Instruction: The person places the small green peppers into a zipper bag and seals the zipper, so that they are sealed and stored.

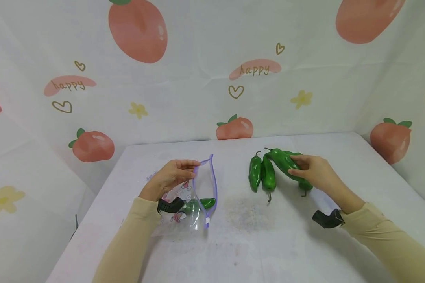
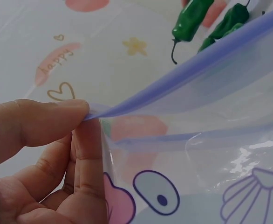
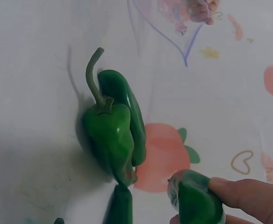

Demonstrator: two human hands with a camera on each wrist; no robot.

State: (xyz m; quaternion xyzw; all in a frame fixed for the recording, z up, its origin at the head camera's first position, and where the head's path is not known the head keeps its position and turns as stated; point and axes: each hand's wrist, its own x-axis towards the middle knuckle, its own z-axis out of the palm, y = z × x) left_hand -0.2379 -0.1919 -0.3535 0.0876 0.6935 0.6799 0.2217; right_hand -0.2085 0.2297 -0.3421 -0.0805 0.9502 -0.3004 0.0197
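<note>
My left hand point(image 1: 173, 175) pinches the purple-edged mouth of a clear zip bag point(image 1: 215, 182) between thumb and fingers. The bag lies on its side with its mouth gaping to the right, and a green pepper point(image 1: 207, 203) is inside. In the left wrist view, the bag's purple rim point(image 2: 174, 81) runs up from the pinched corner. On the right, my right hand point(image 1: 313, 169) grips a long green pepper point(image 1: 283, 162) over the others. Its thumb presses that pepper point(image 3: 197, 198) in the right wrist view. Another pepper point(image 1: 306, 186) lies partly hidden beneath it.
Two more green peppers, an outer one point(image 1: 255, 173) and an inner one point(image 1: 268, 175), lie side by side left of the right hand. The white table point(image 1: 255, 251) meets a fruit-patterned cloth backdrop point(image 1: 184, 102) at the back and sides.
</note>
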